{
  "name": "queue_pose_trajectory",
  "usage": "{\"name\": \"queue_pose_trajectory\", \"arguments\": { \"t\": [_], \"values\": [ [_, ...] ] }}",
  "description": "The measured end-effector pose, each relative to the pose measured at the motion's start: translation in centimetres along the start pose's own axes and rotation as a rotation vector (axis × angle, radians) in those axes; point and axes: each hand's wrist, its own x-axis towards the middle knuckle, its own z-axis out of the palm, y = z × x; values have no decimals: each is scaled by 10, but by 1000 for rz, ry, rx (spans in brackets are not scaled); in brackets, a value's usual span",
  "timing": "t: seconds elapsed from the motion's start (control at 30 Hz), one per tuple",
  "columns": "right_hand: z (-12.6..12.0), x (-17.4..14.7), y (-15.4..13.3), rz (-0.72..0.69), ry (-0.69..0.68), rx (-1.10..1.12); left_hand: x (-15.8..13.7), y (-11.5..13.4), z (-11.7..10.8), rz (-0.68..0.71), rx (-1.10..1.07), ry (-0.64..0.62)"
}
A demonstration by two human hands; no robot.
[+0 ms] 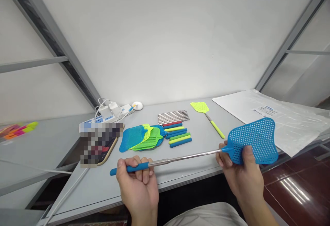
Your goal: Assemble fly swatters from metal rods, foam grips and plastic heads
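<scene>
A blue fly swatter [192, 156] with an extended metal telescopic rod is held level above the table's front edge. My left hand [139, 181] is closed round its blue handle. At the other end my right hand [243, 176] pinches the perforated blue head near its neck, thumb on top and fingers beneath. Behind my left hand lies a pile of blue, yellow and green swatter heads [141, 137]. Beside the pile several coloured handles [179, 138] rest in a row, with a bundle of metal rods [173, 116] behind them. A yellow-green swatter [201, 107] lies farther back.
A white plastic bag [260, 111] covers the table's right side. At the left are a power strip [113, 114] with plugs and cables, a round white device [137, 105] and a phone [104, 147]. The wall stands directly behind the table [85, 198].
</scene>
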Motion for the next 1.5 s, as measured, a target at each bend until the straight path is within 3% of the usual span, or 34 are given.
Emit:
{"name": "queue_pose_trajectory", "arguments": {
  "t": [0.1,0.17,0.27,0.43,0.5,0.6,0.67,0.77,0.87,0.93,1.0,1.1,1.17,1.3,1.5],
  "values": [
    [14,-13,13,-27,196,-43,-11,-12,4,-84,-28,21],
    [22,-26,30,21,234,-65,-21,-21,8,-144,-36,20],
    [32,-41,50,108,151,-87,-32,-24,13,-136,-49,9],
    [39,-41,53,17,-22,-120,-36,-22,10,-99,-58,-33],
    [38,-37,51,13,-119,-147,-42,-31,6,-178,-12,-125],
    [35,-31,47,19,-228,-201,-55,-46,1,-369,97,-406],
    [32,-23,40,-47,-230,-254,-58,-51,0,-419,194,-571],
    [22,0,18,-145,-148,-316,-47,-45,-1,-314,380,-648],
    [4,29,-14,-228,36,-426,-21,-30,-7,-70,636,-586],
    [-9,49,-35,-313,171,-700,-2,-20,-15,76,848,-539],
    [-17,69,-48,-321,227,-1114,15,-12,-23,151,1019,-537],
    [-15,99,-46,-162,45,-1692,29,-4,-31,233,1167,-559],
    [-6,117,-31,-51,-86,-1906,31,-2,-33,306,1222,-575],
    [13,143,5,0,-238,-2010,27,-6,-31,432,1281,-629],
    [15,152,30,-47,-277,-2074,26,-9,-30,476,1292,-675]
  ]
}}
